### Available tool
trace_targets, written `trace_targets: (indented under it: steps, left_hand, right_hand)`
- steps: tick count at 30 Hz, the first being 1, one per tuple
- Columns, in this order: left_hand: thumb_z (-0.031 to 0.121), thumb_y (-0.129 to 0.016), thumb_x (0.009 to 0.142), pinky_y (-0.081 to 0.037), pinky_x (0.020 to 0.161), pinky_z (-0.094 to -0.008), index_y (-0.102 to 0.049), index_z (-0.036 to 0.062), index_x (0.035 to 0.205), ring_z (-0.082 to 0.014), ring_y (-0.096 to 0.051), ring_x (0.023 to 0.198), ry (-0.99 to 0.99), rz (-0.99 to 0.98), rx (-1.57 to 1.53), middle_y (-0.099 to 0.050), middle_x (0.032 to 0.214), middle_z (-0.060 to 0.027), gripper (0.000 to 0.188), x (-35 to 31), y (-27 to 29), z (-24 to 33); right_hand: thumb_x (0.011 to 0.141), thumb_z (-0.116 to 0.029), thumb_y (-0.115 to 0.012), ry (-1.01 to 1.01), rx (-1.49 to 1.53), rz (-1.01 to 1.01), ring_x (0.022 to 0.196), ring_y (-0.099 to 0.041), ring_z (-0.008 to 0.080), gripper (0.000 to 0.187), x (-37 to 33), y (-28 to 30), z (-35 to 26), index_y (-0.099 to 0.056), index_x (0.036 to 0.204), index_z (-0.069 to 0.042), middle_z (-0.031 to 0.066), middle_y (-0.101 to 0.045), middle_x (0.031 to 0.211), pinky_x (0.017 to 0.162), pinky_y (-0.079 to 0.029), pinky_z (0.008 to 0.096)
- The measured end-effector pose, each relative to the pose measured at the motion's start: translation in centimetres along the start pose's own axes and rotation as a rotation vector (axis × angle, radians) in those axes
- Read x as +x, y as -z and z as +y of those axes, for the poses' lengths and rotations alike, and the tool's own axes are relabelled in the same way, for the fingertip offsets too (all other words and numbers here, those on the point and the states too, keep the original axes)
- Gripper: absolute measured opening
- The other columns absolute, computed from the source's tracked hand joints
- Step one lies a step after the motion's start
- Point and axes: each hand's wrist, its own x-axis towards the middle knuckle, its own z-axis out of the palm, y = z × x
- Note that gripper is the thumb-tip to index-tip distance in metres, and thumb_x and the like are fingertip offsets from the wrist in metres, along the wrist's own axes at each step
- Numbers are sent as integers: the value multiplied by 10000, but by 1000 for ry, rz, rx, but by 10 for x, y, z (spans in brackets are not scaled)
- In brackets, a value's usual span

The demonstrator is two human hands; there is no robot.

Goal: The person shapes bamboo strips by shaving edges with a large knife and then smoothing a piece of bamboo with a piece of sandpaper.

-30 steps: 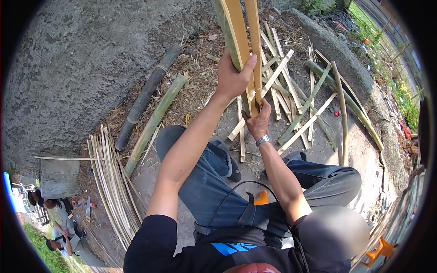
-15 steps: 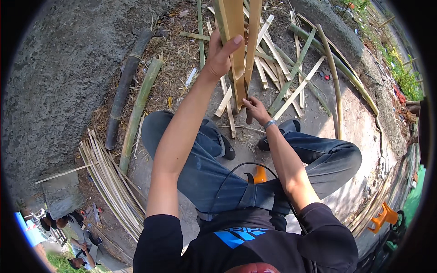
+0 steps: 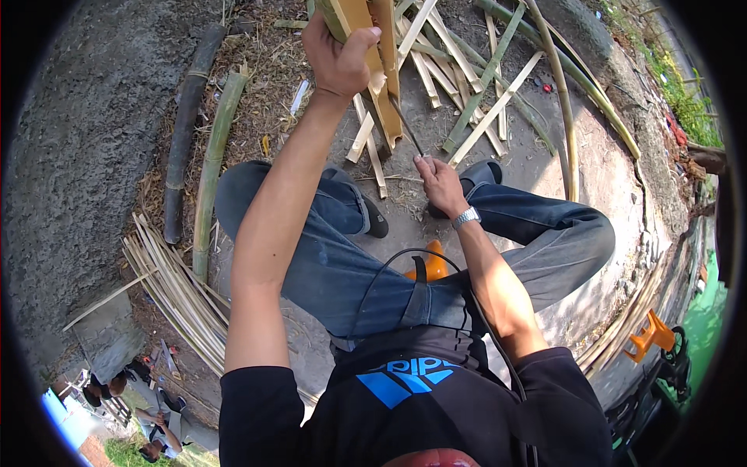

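My left hand (image 3: 340,61) is wrapped round a thick split bamboo piece (image 3: 383,78), its thumb lying over the edge. The bamboo stands steeply in front of me with its pale inner side showing, and its upper end runs out of view. Lower down, my right hand (image 3: 443,185) is closed on the handle of a knife (image 3: 408,128). Seen nearly edge-on, its narrow dark blade reaches up to the right side of the bamboo's lower end. Whether the tip touches the bamboo I cannot tell.
Several pale bamboo strips (image 3: 467,70) lie criss-crossed on the ground ahead. Whole bamboo poles (image 3: 212,171) lie left, beside a bundle of thin strips (image 3: 175,292). My bent legs (image 3: 545,241) frame the work. Other people (image 3: 159,432) are at far lower left.
The knife has come away from between the bamboo's split parts, its blade now showing below them. Both hands and the bamboo appear further left as the view shifted.
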Motion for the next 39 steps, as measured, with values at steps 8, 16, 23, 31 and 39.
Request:
trace_targets:
  steps: [8, 16, 23, 31, 39]
  left_hand:
    - [-16, -680, 776, -573, 762, -359, -659, 4, 924, -291, -719, 854, -79, -140, -72, -708, 992, -170, 151, 6, -12, 15]
    - [133, -591, 713, -529, 651, -326, -669, -18, 891, -175, -656, 682, 338, -30, -273, -691, 756, -81, 246, -4, -13, 71]
    - [155, -584, 757, -496, 619, -327, -655, -15, 877, -165, -613, 644, 462, 72, -269, -653, 723, -58, 220, -2, -1, 69]
    - [-22, -554, 765, -508, 697, -342, -621, -29, 845, -207, -643, 770, 189, 86, 0, -638, 856, -93, 104, -32, 39, 52]
    - [8, -632, 757, -498, 681, -355, -631, -22, 854, -229, -637, 777, 126, 90, -47, -629, 809, -86, 101, 8, 10, 45]
  right_hand:
    - [1020, -572, -537, -31, -13, 100, 825, -666, 485, 642, -46, 6, -50, -688, 914, 43, 292, -675, 783, 775, -508, 513]
    - [1004, -629, -493, -101, -174, -11, 959, -680, 524, 805, -12, 29, -69, -719, 848, 127, 394, -676, 929, 873, -524, 538]
    - [988, -620, -526, 21, -189, 195, 1022, -655, 550, 759, 2, -19, -40, -721, 1009, 112, 428, -656, 989, 930, -521, 547]
    - [1009, -569, -527, 169, -127, 211, 927, -664, 529, 658, -10, -42, -34, -725, 939, 55, 352, -687, 930, 848, -519, 568]
    - [1013, -572, -523, 34, -58, 191, 862, -671, 512, 666, -3, -19, -40, -721, 889, 51, 348, -673, 851, 795, -508, 560]
